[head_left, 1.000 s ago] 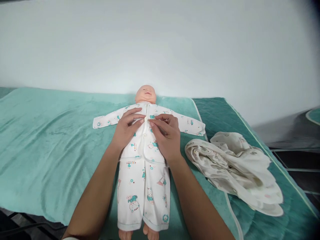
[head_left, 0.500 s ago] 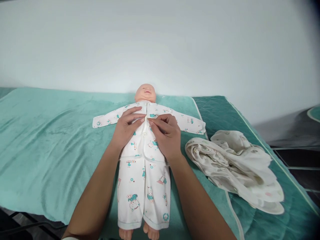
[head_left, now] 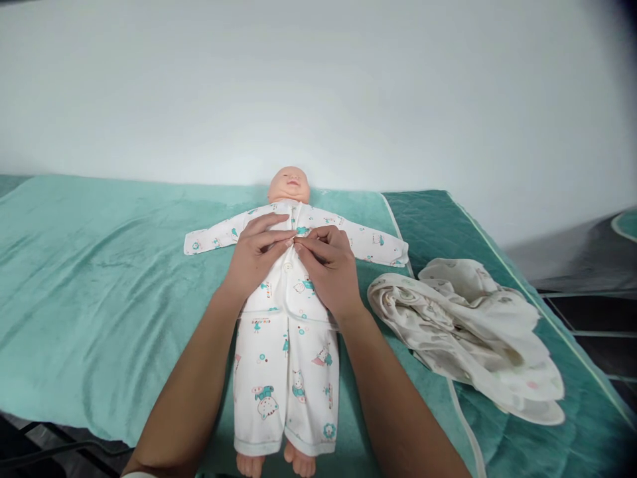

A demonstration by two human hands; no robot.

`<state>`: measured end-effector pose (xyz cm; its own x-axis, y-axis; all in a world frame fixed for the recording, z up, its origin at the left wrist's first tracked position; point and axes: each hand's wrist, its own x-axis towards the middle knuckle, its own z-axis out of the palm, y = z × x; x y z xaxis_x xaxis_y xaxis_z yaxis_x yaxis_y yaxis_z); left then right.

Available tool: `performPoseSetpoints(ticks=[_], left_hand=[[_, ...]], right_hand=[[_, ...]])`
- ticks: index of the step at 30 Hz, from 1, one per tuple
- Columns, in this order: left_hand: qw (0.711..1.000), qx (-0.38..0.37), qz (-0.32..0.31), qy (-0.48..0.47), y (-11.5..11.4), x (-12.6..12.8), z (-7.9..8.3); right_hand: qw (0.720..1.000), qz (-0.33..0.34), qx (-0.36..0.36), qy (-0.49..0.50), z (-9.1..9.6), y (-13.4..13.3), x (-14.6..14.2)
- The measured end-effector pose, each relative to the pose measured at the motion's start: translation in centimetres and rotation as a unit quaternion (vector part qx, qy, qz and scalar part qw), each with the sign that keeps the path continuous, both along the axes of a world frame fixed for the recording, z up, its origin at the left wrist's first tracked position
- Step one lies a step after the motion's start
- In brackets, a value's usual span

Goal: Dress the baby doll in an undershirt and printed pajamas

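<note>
A baby doll lies on its back, dressed in a white printed jacket and matching trousers. At the jacket's front opening, over the chest, my left hand pinches the left edge between thumb and fingers. My right hand pinches the other edge right beside it, and the fingertips of both hands meet there. Whatever fastening lies between the fingertips is hidden. Just below them a button shows on the front edge. Both sleeves are spread out sideways.
A crumpled white printed cloth lies to the right of the doll. Under everything is a light green blanket, with a darker green quilted cover on the right. A white wall rises behind the table.
My left hand has shifted slightly right, bringing its fingertips against those of my right hand at the jacket opening. The doll and the crumpled cloth stay in place.
</note>
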<state>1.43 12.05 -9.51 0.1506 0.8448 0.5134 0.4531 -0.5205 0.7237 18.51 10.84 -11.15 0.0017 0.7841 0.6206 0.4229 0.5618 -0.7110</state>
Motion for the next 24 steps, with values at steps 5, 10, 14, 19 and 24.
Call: performPoseSetpoints(ticks=[5, 10, 14, 19, 24], left_hand=[[0.999, 0.016, 0.009, 0.033, -0.08, 0.14, 0.06], [0.996, 0.028, 0.001, 0.082, -0.31, 0.12, 0.23], [0.993, 0.018, -0.003, 0.121, -0.66, 0.22, 0.42], [0.995, 0.006, -0.014, 0.097, -0.83, 0.28, 0.57], [1.0, -0.023, 0.009, 0.005, -0.75, 0.35, 0.54]], right_hand=[[0.997, -0.004, -0.042, 0.059, -0.05, -0.05, -0.28], [0.998, 0.002, -0.034, 0.044, 0.01, -0.04, -0.21], [0.999, 0.013, -0.03, -0.022, 0.0, 0.04, -0.05], [0.996, 0.007, -0.033, -0.078, 0.14, 0.17, 0.08], [0.997, 0.021, -0.056, -0.045, 0.33, 0.2, 0.08]])
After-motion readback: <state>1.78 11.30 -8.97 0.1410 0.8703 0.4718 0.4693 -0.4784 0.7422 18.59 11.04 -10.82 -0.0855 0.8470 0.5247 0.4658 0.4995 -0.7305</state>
